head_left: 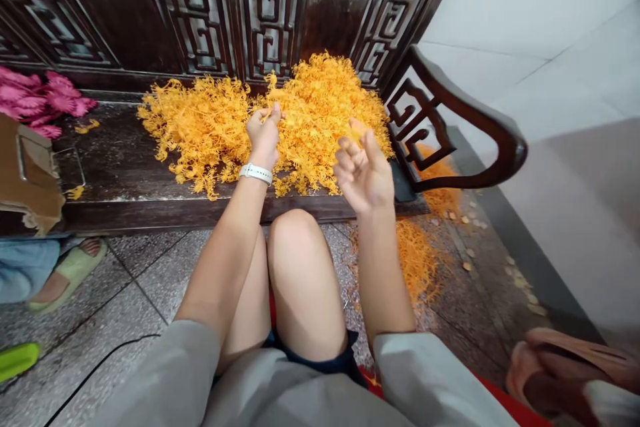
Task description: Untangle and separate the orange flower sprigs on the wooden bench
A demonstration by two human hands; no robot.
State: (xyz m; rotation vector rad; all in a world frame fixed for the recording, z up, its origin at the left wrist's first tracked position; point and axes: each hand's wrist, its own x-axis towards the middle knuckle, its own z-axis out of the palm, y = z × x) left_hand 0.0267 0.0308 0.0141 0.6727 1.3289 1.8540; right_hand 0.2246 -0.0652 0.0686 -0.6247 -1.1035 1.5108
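A large heap of curly, yellow-orange artificial-looking flower pieces (325, 100) is lying on the dark brown wooden bench (115, 167) around the centre of the frame, so plenty seems to be remaining. Just left of centre, your left hand (263, 140) is apparently pinching one small yellow piece (275, 95), while your right hand (367, 173), right of centre, is curling, too blurred to tell whether it's gripping anything. Thin orange strands (417, 260) are lying lower right, finished or discarded, you cannot tell.
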